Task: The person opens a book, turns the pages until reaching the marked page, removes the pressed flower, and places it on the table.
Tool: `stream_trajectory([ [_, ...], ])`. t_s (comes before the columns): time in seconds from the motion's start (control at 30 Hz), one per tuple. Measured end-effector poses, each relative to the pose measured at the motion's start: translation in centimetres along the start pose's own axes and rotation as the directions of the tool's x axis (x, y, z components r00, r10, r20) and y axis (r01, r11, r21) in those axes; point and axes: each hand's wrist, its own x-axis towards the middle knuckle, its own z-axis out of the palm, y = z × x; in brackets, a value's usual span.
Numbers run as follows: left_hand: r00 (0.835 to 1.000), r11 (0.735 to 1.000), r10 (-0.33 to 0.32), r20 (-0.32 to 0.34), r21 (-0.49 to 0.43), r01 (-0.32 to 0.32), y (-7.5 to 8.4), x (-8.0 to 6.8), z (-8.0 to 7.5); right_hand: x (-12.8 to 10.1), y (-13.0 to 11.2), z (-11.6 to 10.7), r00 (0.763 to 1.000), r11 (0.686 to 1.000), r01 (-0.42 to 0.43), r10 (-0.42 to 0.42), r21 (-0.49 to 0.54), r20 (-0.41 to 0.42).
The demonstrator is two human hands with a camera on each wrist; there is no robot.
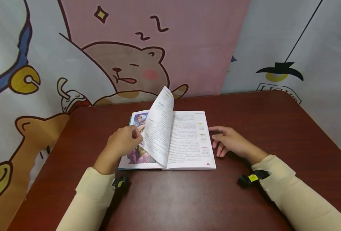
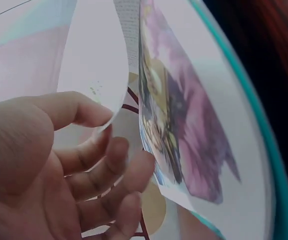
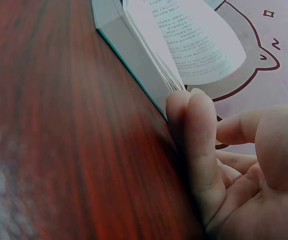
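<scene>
While the book (image 1: 170,141) lies open at frame centre on the table (image 1: 245,128), the left hand (image 1: 124,141) pinches a half-turned page (image 1: 158,128); the right hand (image 1: 231,141), fingers relaxed, rests at the book's right edge. Page-turn judged midway, not yet laid flat.

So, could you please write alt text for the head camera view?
A left hand lifts a page of an open book lying on a dark red table. The right hand rests beside the book's right edge; a cartoon bear backdrop hangs behind.
</scene>
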Motion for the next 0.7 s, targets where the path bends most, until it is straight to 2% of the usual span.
stream_trajectory([
  [0.1,1.000,0.998,-0.012,0.022,0.061,0.010,-0.32,-0.15,-0.12,0.04,-0.05,0.08,1.000,1.000,0.002,-0.002,-0.005,-0.008],
  [0.37,0.997,0.984,-0.003,0.077,0.176,-0.011,-0.62,-0.33,-0.34,0.05,0.02,-0.07,1.000,1.000,0.000,0.000,-0.018,-0.008],
  [0.57,0.995,0.980,0.011,0.101,0.196,-0.030,-0.60,-0.38,-0.24,0.18,0.20,-0.13,1.000,1.000,0.009,-0.010,-0.010,-0.010],
  [0.7,0.992,0.975,-0.006,0.125,0.222,-0.022,-0.62,-0.55,-0.13,0.29,0.35,-0.06,1.000,1.000,0.007,-0.007,-0.008,0.008],
])
